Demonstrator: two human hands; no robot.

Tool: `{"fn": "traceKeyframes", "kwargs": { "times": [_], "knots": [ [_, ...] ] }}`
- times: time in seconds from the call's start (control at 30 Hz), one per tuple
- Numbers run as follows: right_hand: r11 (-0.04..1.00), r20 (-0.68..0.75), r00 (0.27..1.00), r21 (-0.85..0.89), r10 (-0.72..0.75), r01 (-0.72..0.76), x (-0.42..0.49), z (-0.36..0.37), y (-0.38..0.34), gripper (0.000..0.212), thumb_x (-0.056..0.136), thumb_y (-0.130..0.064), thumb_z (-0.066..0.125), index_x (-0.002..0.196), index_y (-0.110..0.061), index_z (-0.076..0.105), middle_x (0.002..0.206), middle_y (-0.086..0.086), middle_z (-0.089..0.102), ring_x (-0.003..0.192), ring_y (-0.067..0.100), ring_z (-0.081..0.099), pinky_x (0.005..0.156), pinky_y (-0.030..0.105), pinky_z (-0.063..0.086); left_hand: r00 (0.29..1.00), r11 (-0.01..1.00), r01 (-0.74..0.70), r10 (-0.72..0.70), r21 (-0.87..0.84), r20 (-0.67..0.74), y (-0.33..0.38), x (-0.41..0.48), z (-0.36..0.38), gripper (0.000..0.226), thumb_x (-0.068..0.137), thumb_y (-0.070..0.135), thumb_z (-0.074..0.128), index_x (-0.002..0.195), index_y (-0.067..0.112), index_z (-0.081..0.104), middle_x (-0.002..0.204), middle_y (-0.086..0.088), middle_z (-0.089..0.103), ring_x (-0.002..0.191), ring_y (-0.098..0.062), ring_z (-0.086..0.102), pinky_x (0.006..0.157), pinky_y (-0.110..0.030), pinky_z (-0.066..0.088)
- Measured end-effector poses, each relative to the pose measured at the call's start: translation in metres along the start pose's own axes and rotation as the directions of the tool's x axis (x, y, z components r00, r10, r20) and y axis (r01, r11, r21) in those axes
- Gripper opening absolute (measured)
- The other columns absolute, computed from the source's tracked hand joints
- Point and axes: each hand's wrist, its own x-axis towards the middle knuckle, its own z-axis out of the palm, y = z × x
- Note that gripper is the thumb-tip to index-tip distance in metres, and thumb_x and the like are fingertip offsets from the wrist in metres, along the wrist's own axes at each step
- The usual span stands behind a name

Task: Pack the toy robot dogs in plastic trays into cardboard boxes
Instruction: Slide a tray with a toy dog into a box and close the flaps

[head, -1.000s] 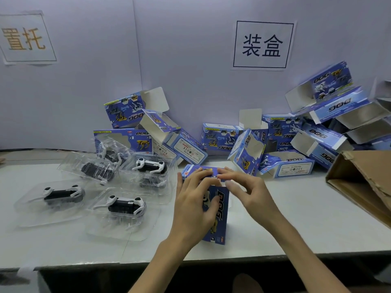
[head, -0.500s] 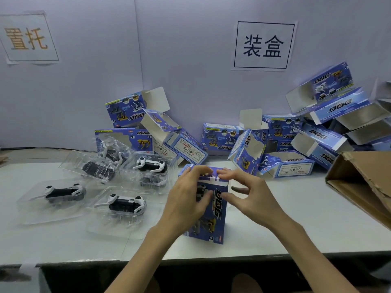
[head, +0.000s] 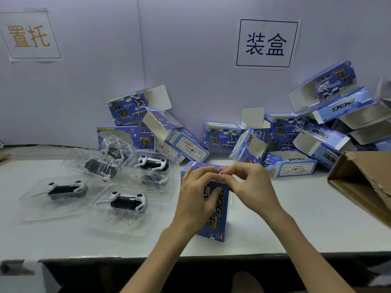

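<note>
The blue box stands on end on the tabletop, near the front edge and straight in front of the person, with "DOG" running down its face. Both hands are at its top end. The left hand wraps the box's left side, its grip clamped on the cardboard with the fingers curled over the upper edge. The right hand comes in from the other side, its grip pinched on the top flap where the two sets of fingertips meet.

It looks to me like the lid is being closed; I can't tell whether a tray is inside. To do this well, I'd hold the body square without squashing it, so the tongue of the flap slides down behind the front wall. I'd press along the fold rather than in the middle.

Just left of the box lie four clear trays, each with a black-and-white toy dog in it; the two at the back overlap. Behind, a heap of open boxes leans against the pale wall, flaps up, some tipped over. At the right edge a brown carton lies with its mouth open. Two paper signs with Chinese characters hang on the wall.
</note>
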Motion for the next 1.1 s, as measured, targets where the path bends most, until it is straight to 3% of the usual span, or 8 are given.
{"fn": "traceKeyframes", "kwargs": {
  "times": [0.17, 0.27, 0.37, 0.47, 0.73, 0.9, 1.0, 1.1],
  "knots": [
    [0.998, 0.035, 0.998, 0.001, -0.061, 0.061, -0.011, 0.002, 0.003, 0.011, 0.089, -0.013, 0.073, 0.096, -0.019, 0.078, 0.100, -0.010, 0.075, 0.104, -0.002, 0.065, 0.085, 0.013, 0.051, 1.000, 0.999, -0.001, 0.002, -0.049, 0.027, -0.009, 0.003, -0.005, 0.021, 0.077, 0.003, 0.079, 0.094, 0.014, 0.073, 0.107, 0.007, 0.068, 0.108, -0.008, 0.059, 0.100, -0.050, 0.043],
    [0.999, 0.159, 0.987, 0.041, -0.028, 0.022, -0.017, -0.007, 0.009, 0.024, 0.089, -0.010, 0.072, 0.108, -0.025, 0.074, 0.122, -0.010, 0.069, 0.120, -0.004, 0.057, 0.087, 0.018, 0.054, 0.999, 1.000, 0.015, -0.016, 0.014, 0.035, -0.015, 0.009, -0.010, 0.028, 0.074, 0.015, 0.084, 0.098, 0.018, 0.069, 0.104, 0.010, 0.068, 0.102, -0.011, 0.062, 0.109, -0.040, 0.034],
    [0.998, 0.148, 0.988, -0.038, -0.036, 0.042, -0.018, -0.008, 0.011, 0.032, 0.086, -0.011, 0.075, 0.113, -0.027, 0.072, 0.130, -0.011, 0.065, 0.119, -0.006, 0.054, 0.091, 0.018, 0.053, 0.999, 0.998, 0.009, -0.012, 0.056, 0.053, -0.021, 0.013, -0.016, 0.030, 0.074, 0.026, 0.085, 0.100, 0.020, 0.071, 0.105, 0.012, 0.070, 0.102, -0.009, 0.064, 0.110, -0.041, 0.033],
    [0.996, 0.126, 0.990, -0.056, -0.055, 0.063, -0.019, -0.004, 0.010, 0.032, 0.086, -0.012, 0.076, 0.115, -0.027, 0.071, 0.129, -0.011, 0.066, 0.121, -0.006, 0.053, 0.091, 0.021, 0.055, 0.997, 1.000, -0.020, 0.019, 0.010, 0.071, -0.029, 0.013, -0.022, 0.025, 0.077, 0.021, 0.084, 0.101, 0.020, 0.076, 0.108, 0.012, 0.072, 0.105, -0.004, 0.063, 0.101, -0.047, 0.044],
    [0.998, 0.115, 0.992, -0.033, -0.054, 0.058, -0.021, -0.002, 0.009, 0.026, 0.087, -0.013, 0.075, 0.111, -0.023, 0.073, 0.124, -0.008, 0.069, 0.119, -0.003, 0.056, 0.083, 0.021, 0.057, 0.996, 0.993, -0.087, 0.085, 0.078, 0.034, -0.029, 0.007, -0.021, 0.020, 0.081, 0.023, 0.076, 0.101, 0.020, 0.076, 0.114, 0.009, 0.071, 0.110, -0.006, 0.063, 0.112, -0.041, 0.034],
    [0.998, 0.074, 0.997, -0.066, -0.011, 0.016, -0.005, -0.007, 0.003, 0.010, 0.084, -0.025, 0.078, 0.093, -0.025, 0.078, 0.098, -0.016, 0.075, 0.100, -0.005, 0.064, 0.076, 0.011, 0.048, 0.967, 0.933, -0.172, 0.222, 0.316, -0.127, -0.017, -0.014, -0.009, 0.020, 0.085, 0.034, 0.069, 0.099, 0.022, 0.075, 0.123, 0.005, 0.067, 0.124, -0.018, 0.058, 0.111, -0.047, 0.032],
    [0.993, 0.093, 0.996, -0.115, -0.009, 0.020, 0.006, -0.008, -0.003, 0.004, 0.079, -0.028, 0.080, 0.082, -0.028, 0.077, 0.085, -0.014, 0.074, 0.090, -0.002, 0.065, 0.074, 0.012, 0.048, 0.969, 0.964, 0.124, -0.067, 0.234, -0.237, 0.001, -0.027, 0.014, 0.067, 0.066, 0.057, 0.076, 0.117, 0.016, 0.060, 0.150, -0.006, 0.040, 0.140, -0.027, 0.039, 0.109, -0.053, 0.034],
    [0.989, 0.187, 0.982, -0.148, 0.009, 0.019, 0.016, -0.007, -0.007, 0.009, 0.078, -0.031, 0.080, 0.077, -0.029, 0.071, 0.082, -0.013, 0.070, 0.085, 0.000, 0.062, 0.069, 0.016, 0.046, 0.844, 0.885, 0.459, -0.463, -0.083, -0.270, 0.024, -0.026, 0.033, 0.116, 0.048, 0.072, 0.076, 0.140, 0.019, 0.029, 0.159, -0.004, 0.019, 0.145, -0.028, 0.029, 0.108, -0.060, 0.033]
  ]
}}
